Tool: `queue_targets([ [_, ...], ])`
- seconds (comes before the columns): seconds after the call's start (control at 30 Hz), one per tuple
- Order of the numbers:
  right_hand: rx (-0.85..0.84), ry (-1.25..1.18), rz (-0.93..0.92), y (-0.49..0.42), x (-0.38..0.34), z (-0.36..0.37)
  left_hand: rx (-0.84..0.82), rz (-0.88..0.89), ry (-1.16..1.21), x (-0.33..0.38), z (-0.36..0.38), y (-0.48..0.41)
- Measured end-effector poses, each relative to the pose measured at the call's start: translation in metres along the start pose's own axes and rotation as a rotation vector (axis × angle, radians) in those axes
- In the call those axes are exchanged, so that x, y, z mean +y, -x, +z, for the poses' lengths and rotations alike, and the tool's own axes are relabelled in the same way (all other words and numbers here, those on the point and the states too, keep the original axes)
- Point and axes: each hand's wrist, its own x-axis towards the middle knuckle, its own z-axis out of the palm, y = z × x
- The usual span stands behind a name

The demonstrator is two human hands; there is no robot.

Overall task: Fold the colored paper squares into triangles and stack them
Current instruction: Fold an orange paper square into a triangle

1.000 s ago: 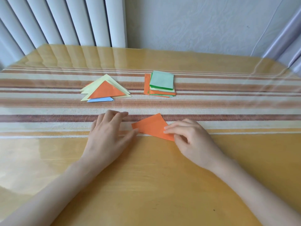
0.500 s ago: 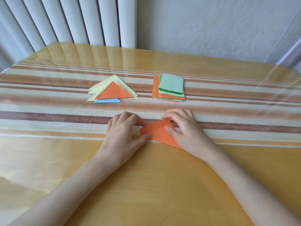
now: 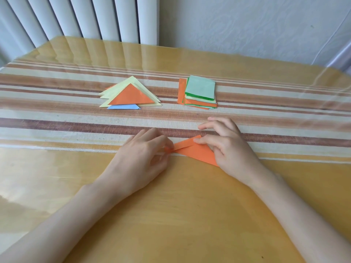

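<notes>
1. Home, prob. dining or living rm
2. Wooden table (image 3: 171, 215) w/ striped cloth runner (image 3: 57, 118) under clear cover (image 3: 114, 52)
3. Patterned white wallpaper (image 3: 247, 25) behind; white ribbed radiator or blinds (image 3: 91, 18) at back left, can't tell which
4. Curtain edge (image 3: 341, 54) far right

Table (image 3: 171, 215) carries striped runner (image 3: 57, 118), triangle pile (image 3: 131, 95), square stack (image 3: 200, 87) and orange sheet (image 3: 197, 153).
</notes>
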Motion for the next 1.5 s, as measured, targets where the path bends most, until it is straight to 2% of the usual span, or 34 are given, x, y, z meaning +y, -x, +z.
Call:
queue_targets([
  [0.1,0.012,0.116,0.007,0.0,-0.014,-0.003,-0.028,0.051,-0.124,0.004,-0.002,0.006],
  [0.3,-0.09,0.199,-0.079,0.0,-0.04,0.003,-0.013,0.083,-0.242,0.012,-0.002,0.006],
  [0.6,-0.006,0.269,0.011,0.0,-0.012,-0.004,0.01,0.087,-0.26,0.013,-0.001,0.005],
  [0.8,0.067,0.374,0.068,0.004,-0.019,-0.008,-0.018,0.068,-0.293,0.015,-0.001,0.004],
  [0.87,0.063,0.337,0.045,0.008,-0.027,-0.006,-0.03,0.058,-0.305,0.015,-0.001,0.005],
  [1.03,-0.076,0.266,0.009,0.009,-0.031,0.001,-0.018,0.047,-0.34,0.019,0.005,-0.003],
  [1.2,-0.073,0.291,0.026,0.008,-0.031,0.002,0.024,0.066,-0.394,0.016,0.001,0.002],
  [1.5,-0.077,0.258,0.019,0.006,-0.034,-0.001,0.1,0.077,-0.359,0.009,-0.008,0.013],
])
